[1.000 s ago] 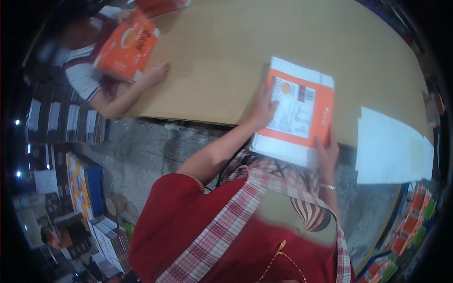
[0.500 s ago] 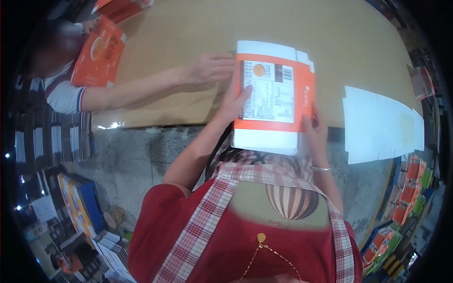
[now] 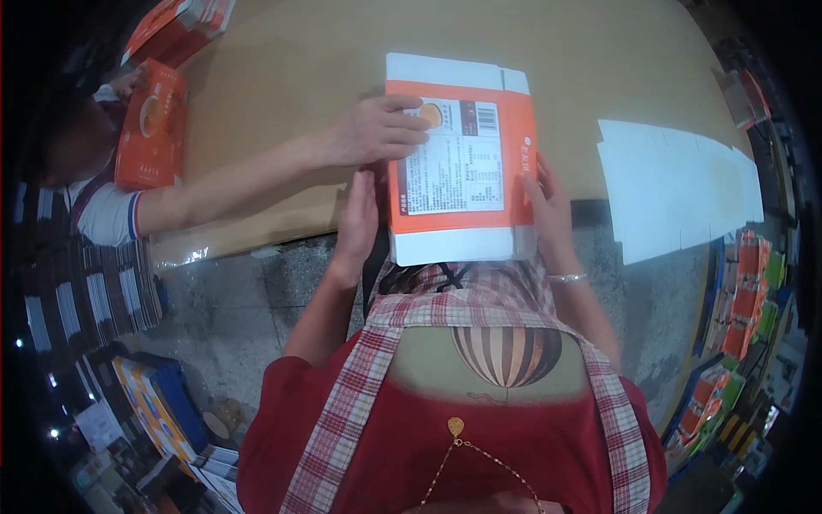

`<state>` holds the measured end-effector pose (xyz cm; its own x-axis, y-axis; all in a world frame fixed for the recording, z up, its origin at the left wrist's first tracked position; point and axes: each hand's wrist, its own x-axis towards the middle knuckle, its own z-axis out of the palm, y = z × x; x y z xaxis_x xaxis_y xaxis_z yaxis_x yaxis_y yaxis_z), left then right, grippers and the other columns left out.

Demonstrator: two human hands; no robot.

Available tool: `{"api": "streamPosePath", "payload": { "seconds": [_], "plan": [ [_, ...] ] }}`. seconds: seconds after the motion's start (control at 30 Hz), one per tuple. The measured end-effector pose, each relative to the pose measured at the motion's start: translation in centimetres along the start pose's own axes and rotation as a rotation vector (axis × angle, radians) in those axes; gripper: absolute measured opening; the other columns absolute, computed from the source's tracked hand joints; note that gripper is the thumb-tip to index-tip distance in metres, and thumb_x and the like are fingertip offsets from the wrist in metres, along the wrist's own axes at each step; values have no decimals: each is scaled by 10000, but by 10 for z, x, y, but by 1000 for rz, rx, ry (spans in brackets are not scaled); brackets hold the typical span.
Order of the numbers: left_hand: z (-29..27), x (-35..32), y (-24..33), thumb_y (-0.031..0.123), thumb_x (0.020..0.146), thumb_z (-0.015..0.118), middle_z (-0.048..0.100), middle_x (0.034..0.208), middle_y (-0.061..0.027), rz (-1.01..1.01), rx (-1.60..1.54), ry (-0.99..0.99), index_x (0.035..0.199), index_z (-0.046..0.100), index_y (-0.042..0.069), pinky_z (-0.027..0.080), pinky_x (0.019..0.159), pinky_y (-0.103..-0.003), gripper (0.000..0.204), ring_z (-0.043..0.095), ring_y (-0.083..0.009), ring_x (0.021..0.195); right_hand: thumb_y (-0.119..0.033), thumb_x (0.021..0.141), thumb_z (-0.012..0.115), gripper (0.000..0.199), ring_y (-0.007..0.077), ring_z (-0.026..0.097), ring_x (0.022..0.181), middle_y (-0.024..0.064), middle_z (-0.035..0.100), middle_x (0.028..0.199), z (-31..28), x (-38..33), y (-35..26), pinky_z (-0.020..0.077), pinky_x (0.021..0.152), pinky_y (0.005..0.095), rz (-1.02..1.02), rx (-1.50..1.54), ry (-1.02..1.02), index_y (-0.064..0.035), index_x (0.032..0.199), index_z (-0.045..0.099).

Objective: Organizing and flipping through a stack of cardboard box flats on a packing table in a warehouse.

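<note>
A flat orange-and-white carton (image 3: 511, 163) lies in front of me at the table's near edge, its printed white panel facing up and its white flaps at the far and near ends. Whether more cartons lie beneath it, I cannot tell. My left hand (image 3: 356, 224) is beside its left edge, fingers stretched out together, holding nothing. At the right edge my right hand (image 3: 552, 210) grips the carton, the thumb against its side and some fingers hidden behind. A co-worker's hand (image 3: 381, 133), reaching from the left, rests on the carton's upper left part.
White flat sheets (image 3: 676, 188) lie on the brown table (image 3: 291, 77) to the right. On the left, the co-worker's other hand is by an orange box (image 3: 152, 124), with more orange boxes (image 3: 184, 30) behind. Stacked cartons (image 3: 745, 291) stand at the lower right.
My left hand has come off the carton and straightened beside it. The co-worker's hand has moved onto the carton's upper left. The co-worker's orange box has turned more upright.
</note>
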<state>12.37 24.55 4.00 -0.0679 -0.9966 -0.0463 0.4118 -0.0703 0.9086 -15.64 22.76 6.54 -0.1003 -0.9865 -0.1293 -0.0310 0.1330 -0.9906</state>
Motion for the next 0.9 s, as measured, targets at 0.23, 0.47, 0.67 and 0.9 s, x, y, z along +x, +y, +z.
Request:
{"api": "streamPosePath", "payload": {
  "seconds": [0.23,0.47,0.67,0.9],
  "plan": [
    [-8,-18,11,457,1054,185,158,1589,-165,-35,-98,43,1501,147,-62,94,1200,-348,686,136,-232,1475,-219,1011,504,496,185,517,1222,138,504,1390,7,-17,-9,430,1005,306,76,118,25,-6,1442,383],
    [-5,-13,8,521,1030,110,176,1590,-151,-29,80,51,1514,161,-23,122,1201,-371,730,165,-245,1473,-296,1038,424,497,175,535,1181,141,531,1367,-12,-20,-3,442,977,304,214,334,60,-23,1451,383],
    [-7,-7,6,489,1040,126,177,1590,-149,-13,19,34,1513,166,-22,121,1199,-361,698,160,-238,1473,-326,1045,391,444,126,577,999,75,621,1180,-24,-26,14,466,868,269,155,94,44,-28,1355,502],
    [-11,-13,-7,485,1045,250,483,1386,-95,-52,33,323,1409,401,43,389,1073,-358,591,496,-210,1248,-343,1048,369,434,118,585,996,60,632,1125,-26,-41,29,467,863,263,352,213,111,-30,1297,538]
  ]
}}
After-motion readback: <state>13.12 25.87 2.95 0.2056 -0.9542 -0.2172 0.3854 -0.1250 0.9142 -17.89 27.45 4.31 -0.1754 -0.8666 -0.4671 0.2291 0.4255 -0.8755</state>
